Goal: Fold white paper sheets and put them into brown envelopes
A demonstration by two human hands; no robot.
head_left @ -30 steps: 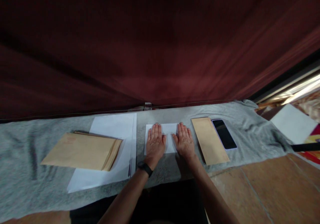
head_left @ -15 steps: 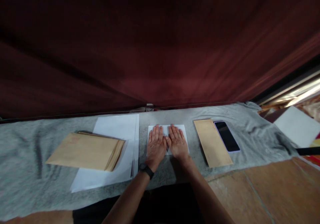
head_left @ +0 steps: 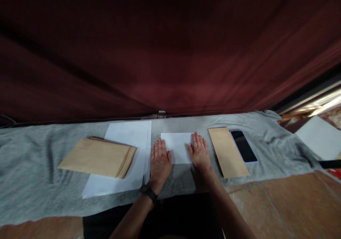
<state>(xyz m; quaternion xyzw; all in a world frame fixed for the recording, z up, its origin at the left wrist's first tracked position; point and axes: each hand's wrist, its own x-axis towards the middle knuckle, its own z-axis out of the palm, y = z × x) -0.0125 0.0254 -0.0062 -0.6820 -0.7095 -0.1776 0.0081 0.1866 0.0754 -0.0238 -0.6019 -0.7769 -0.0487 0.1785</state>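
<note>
A small white sheet of paper [head_left: 179,147], which looks folded, lies on the grey cloth between my hands. My left hand [head_left: 160,160] rests flat with its fingers stretched out, over the sheet's left edge. Flat on the right edge lies my right hand [head_left: 199,152], fingers straight and thumb apart. Neither hand grips anything. Just right of my right hand sits a single brown envelope [head_left: 228,153]. On the left, a stack of brown envelopes [head_left: 97,157] partly covers larger white sheets [head_left: 130,129].
A phone [head_left: 243,145] in a purple case lies beside the single envelope. Dark red fabric [head_left: 170,64] hangs behind the grey cloth [head_left: 29,175]. At the far right is a white flat panel [head_left: 321,137], and tiled floor [head_left: 266,203] shows below.
My hands have slid apart from the middle of the small paper to its left and right edges, uncovering its centre. The camera view has shifted slightly.
</note>
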